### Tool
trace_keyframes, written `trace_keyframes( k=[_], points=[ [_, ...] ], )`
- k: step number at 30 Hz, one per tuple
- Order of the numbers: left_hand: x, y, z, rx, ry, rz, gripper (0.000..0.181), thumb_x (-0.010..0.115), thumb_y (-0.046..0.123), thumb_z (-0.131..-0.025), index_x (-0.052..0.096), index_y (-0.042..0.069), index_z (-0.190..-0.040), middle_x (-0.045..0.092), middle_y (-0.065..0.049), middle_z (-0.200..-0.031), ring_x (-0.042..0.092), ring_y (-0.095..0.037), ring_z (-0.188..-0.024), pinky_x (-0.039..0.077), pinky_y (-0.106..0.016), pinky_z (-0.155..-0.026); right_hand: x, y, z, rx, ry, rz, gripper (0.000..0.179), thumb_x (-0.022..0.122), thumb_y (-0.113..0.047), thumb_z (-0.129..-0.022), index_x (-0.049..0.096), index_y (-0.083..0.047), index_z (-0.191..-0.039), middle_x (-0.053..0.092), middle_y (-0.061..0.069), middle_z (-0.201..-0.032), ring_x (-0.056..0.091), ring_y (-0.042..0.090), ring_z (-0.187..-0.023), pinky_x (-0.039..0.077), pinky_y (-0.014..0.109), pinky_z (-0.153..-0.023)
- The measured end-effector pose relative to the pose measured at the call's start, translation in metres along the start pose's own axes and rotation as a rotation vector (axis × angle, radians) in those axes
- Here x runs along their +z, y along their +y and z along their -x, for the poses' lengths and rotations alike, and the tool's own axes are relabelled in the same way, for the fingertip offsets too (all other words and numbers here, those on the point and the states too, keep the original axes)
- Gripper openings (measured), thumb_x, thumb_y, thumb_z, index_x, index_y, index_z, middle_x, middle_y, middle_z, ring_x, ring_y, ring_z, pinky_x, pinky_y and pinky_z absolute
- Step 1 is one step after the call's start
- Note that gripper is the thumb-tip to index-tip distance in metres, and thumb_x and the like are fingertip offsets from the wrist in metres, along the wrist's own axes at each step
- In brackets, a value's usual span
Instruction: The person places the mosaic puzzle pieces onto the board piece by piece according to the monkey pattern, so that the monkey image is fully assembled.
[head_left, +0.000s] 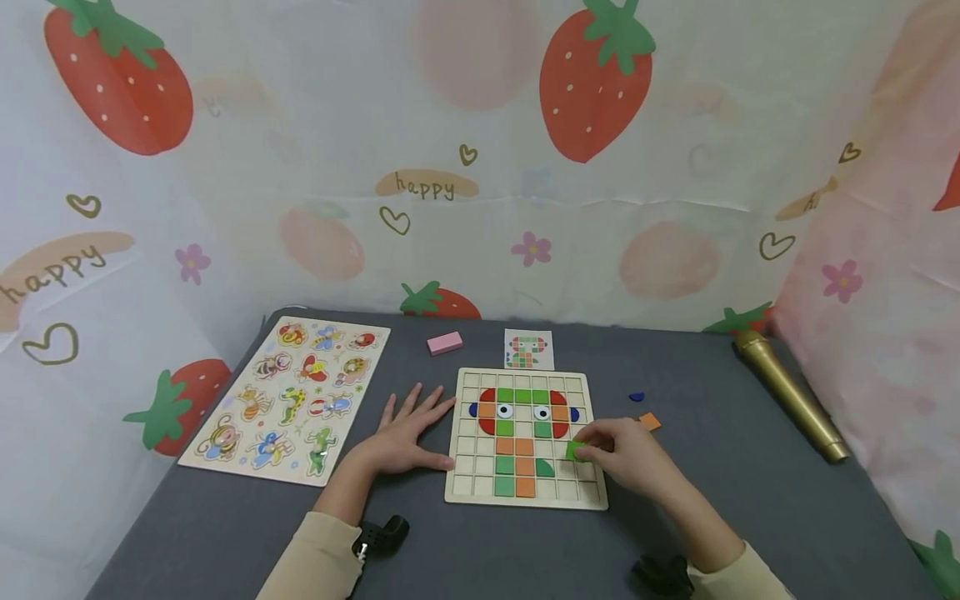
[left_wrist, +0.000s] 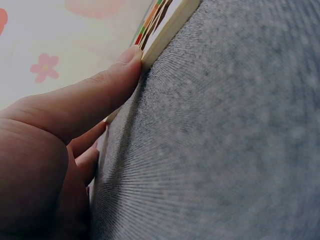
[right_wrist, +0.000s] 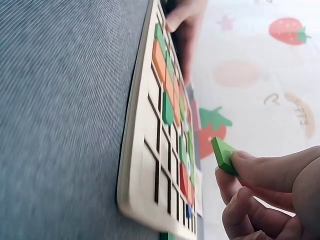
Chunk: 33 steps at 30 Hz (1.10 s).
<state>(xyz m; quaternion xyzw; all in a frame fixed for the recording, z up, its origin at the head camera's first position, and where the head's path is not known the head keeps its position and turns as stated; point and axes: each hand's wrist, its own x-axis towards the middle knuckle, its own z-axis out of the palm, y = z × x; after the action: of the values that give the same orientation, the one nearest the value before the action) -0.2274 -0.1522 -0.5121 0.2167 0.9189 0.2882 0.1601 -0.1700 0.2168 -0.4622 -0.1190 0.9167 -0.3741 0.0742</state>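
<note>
A wooden grid board lies on the dark cloth, filled in part with coloured tiles that form a face with two eyes and a stem below. My left hand rests flat with fingers spread at the board's left edge, its thumb touching the side in the left wrist view. Over the board's right part, my right hand pinches a green tile between thumb and fingers. The tile is held above the grid surface. A dark green quarter-round tile sits beside the stem.
A pattern card lies behind the board, with a pink block to its left. An insect sticker sheet is at left. A blue piece and an orange tile lie right of the board; a gold microphone is farther right.
</note>
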Motion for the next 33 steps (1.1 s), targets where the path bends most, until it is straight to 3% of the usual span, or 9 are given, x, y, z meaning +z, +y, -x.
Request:
trace_keyframes(
  k=[18, 25, 33],
  points=[
    [0.000, 0.001, 0.000, 0.012, 0.008, 0.002, 0.101, 0.078, 0.059, -0.079, 0.028, 0.029, -0.161, 0.012, -0.002, -0.171, -0.010, -0.033, -0.157, -0.016, -0.061, -0.120, 0.049, -0.022, -0.023, -0.060, -0.045, -0.106, 0.010, 0.079, -0.022, -0.088, 0.071, -0.016, -0.088, 0.068, -0.005, -0.084, 0.059, 0.011, -0.068, 0.048, 0.026, -0.058],
    [0.000, 0.001, 0.001, 0.020, 0.013, -0.002, 0.100, 0.078, 0.059, -0.080, 0.028, 0.029, -0.161, 0.012, -0.001, -0.171, -0.010, -0.033, -0.157, -0.016, -0.062, -0.120, 0.068, -0.033, -0.032, -0.053, -0.061, -0.138, 0.010, 0.080, -0.022, -0.088, 0.071, -0.017, -0.088, 0.064, -0.006, -0.077, 0.058, 0.013, -0.070, 0.048, 0.025, -0.062],
    [0.000, 0.002, 0.000, 0.020, 0.012, -0.007, 0.099, 0.077, 0.059, -0.080, 0.028, 0.029, -0.161, 0.012, -0.002, -0.171, -0.010, -0.033, -0.157, -0.016, -0.062, -0.120, 0.081, -0.048, -0.041, -0.070, -0.046, -0.108, 0.007, 0.079, -0.023, -0.089, 0.074, -0.018, -0.086, 0.065, -0.007, -0.075, 0.059, 0.011, -0.069, 0.050, 0.026, -0.064]
  ],
)
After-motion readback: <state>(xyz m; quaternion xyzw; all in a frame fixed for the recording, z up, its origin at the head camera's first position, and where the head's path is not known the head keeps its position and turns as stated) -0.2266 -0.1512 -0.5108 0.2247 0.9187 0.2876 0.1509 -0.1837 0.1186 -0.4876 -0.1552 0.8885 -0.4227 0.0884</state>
